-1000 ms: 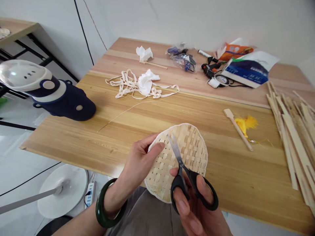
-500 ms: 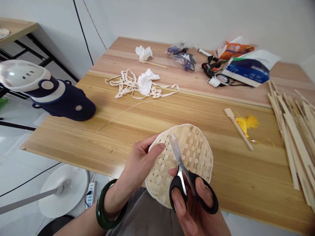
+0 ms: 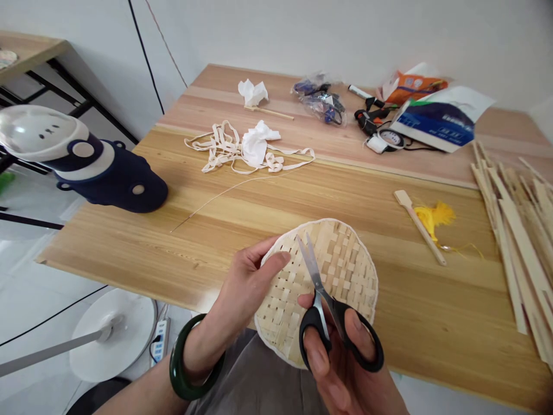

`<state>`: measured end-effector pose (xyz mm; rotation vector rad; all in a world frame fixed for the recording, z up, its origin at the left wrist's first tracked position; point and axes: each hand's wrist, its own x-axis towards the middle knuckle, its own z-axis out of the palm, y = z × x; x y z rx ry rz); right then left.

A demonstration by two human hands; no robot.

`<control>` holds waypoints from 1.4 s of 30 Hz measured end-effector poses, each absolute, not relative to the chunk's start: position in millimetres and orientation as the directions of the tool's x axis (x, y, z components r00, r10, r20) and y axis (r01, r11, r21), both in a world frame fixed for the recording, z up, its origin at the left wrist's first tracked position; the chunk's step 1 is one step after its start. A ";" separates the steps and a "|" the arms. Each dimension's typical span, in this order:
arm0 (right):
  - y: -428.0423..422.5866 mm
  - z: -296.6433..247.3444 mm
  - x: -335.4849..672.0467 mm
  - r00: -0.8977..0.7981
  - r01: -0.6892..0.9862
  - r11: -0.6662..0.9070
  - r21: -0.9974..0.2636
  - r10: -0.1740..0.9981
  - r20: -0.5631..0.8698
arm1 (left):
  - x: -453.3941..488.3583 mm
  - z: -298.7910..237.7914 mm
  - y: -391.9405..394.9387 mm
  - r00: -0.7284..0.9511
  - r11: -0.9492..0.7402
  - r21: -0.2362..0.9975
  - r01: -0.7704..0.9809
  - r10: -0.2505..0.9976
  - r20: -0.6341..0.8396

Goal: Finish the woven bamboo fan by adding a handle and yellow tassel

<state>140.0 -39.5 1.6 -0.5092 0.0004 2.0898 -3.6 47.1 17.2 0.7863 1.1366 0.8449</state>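
Observation:
Between the thumb and fingers of my left hand (image 3: 248,282) is the left edge of a round woven bamboo piece (image 3: 345,262), its rim bound in white trim. Black-handled scissors (image 3: 318,288) sit in my right hand (image 3: 341,369), with thumb and fingers through the loops. Their blades are slightly parted and point up and away, in front of the woven surface. Part of the piece's lower right is hidden behind the scissors and my right hand. A dark green bangle (image 3: 177,363) circles my left wrist.
On the wooden table (image 3: 173,259) lie tangled cotton tape (image 3: 216,147), crumpled tissue (image 3: 258,143), a flat wooden stick (image 3: 421,227), a yellow tassel (image 3: 436,219) and bamboo strips (image 3: 518,248). A navy bear-faced object (image 3: 108,167) stands left. Behind are a glue gun (image 3: 367,122) and tissue packs (image 3: 436,124).
The woven piece has tilted very slightly, its right edge shifting right. The scissors and my right hand have moved a touch to the right. My left hand stays in place.

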 end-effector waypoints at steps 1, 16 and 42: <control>-39.1 1.5 140.3 -0.452 -0.825 -0.534 -0.184 0.820 -0.351 | -4.0 17.5 47.0 0.176 0.439 0.889 -0.130 0.893 -0.415; -37.6 -1.3 127.2 -0.393 -0.750 -0.539 -0.384 0.829 -0.397 | 1.2 14.8 43.9 0.132 0.354 0.935 -0.037 0.929 -0.346; -45.4 0.1 129.9 -0.364 -0.726 -0.536 -0.432 0.831 -0.420 | 2.5 12.3 37.5 0.173 0.483 0.854 -0.195 0.874 -0.455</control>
